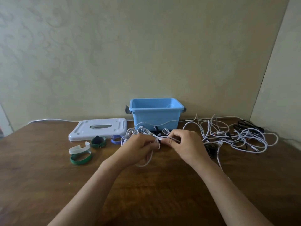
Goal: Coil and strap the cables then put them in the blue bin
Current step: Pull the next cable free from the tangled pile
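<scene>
Both hands, left hand (138, 146) and right hand (185, 144), pinch a white cable (147, 162) before the blue bin (154, 115).

One blue bin (155, 113), one white lid (99, 128), five straps (80, 158), two hands (187, 144), uncountable tangled cables (236, 136).

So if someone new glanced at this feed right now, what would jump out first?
Probably the two hands at the table's centre, the left hand and right hand both pinching a white cable between them. Right behind them stands the open blue bin against the wall, its white lid lying to its left. A tangle of loose cables sprawls on the right.
</scene>
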